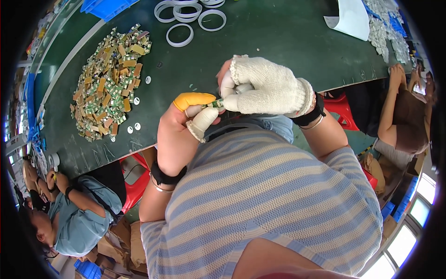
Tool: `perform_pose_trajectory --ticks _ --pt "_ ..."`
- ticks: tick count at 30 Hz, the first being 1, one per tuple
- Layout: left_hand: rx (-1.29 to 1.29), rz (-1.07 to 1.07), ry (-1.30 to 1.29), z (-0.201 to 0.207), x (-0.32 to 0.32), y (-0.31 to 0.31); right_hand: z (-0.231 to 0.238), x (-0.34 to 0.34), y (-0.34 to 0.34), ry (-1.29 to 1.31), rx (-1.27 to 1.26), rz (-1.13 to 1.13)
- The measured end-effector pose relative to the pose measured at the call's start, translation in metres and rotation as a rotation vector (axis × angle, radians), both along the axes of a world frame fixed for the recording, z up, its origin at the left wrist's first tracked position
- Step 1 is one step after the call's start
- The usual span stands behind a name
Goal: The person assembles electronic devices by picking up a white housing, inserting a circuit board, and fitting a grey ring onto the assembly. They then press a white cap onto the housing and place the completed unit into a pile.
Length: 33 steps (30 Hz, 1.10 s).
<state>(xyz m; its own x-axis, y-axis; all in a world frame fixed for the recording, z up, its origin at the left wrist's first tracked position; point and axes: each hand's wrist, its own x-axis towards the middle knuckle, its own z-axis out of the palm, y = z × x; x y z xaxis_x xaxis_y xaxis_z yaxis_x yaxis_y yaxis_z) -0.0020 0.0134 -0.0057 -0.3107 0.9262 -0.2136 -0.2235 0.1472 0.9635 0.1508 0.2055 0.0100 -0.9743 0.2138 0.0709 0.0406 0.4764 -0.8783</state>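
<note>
A small green circuit board [216,104] is pinched between my two hands, just over the near edge of the table. My left hand [179,125], bare but for a yellow finger cot and white cloth finger covers, grips its left end with thumb and forefinger. On the board's right end close the fingertips of my right hand [265,88], which wears a white knitted glove. The curled right fingers hide part of the board. To the left lies a big pile of similar small boards [109,88], green and tan.
Several white rings [180,35] lie at the far side of the green table [195,56]. A blue bin [106,8] stands far left; a white sheet [348,21] and clear plastic pieces [383,32] lie far right. Co-workers sit on both sides, by red stools [341,111].
</note>
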Motion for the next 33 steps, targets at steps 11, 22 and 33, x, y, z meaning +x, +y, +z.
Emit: perform_pose_trajectory --ticks 11,22,33 --pt "0.018 0.023 0.068 0.005 0.002 -0.003 0.005 -0.002 -0.004 0.003 0.034 -0.01" --pt "-0.006 0.062 0.383 0.006 0.002 -0.001 0.029 -0.008 0.004 0.012 0.474 0.085" --pt "0.008 -0.006 0.227 0.01 -0.009 -0.012 0.024 -0.016 -0.006 -0.031 0.128 0.085"
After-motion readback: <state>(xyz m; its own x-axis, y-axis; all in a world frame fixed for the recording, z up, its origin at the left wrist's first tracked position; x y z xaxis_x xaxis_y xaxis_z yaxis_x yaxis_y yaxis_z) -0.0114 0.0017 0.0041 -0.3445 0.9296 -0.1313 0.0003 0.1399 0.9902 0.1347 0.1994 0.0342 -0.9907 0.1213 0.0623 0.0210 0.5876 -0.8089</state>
